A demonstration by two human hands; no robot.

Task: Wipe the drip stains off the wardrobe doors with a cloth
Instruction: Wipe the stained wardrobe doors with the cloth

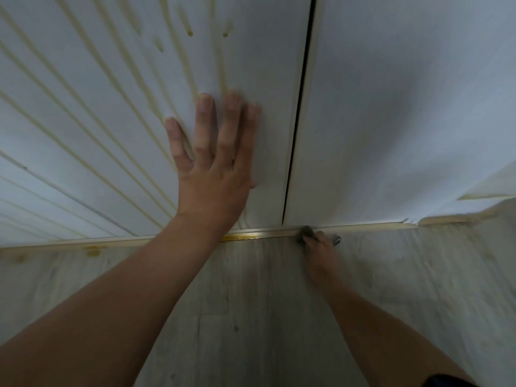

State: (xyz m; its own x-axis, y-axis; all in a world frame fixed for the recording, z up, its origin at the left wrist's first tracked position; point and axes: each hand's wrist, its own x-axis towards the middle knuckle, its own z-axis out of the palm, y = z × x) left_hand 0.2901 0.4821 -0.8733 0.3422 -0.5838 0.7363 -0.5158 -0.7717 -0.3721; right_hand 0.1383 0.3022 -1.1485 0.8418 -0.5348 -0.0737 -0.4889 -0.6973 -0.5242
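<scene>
- The left hand (212,169) lies flat on the left door (265,79). Its fingers (205,121) are straight and spread, pressing the panel and holding nothing.
- The right hand (318,247) is low down at the bottom rail (363,227), just right of the dark gap (298,121) between the two doors. Its fingers look curled round a dark grey cloth (307,231), though blur hides the exact grip.
- The cloth touches the rail where it meets the floor (251,303).
- The drip stains (222,68) are yellow streaks, nearly all on the left door. Their long axis runs down the panel from the far top to the rail, and several pass under or beside the left hand.
- A yellow puddle (240,236) sits on the rail left of the cloth, between the two hands.
- The right door (391,107) shows no streaks in its main field.
- So the remaining dirt lies left of the cloth and up from it. The right hand holds the cloth, but the left hand is nearer the streaks.
- The likely next stroke is leftward along the rail to the puddle, then up along the streaks, following their length.
- The braced left hand covers part of that path and would have to shift.
</scene>
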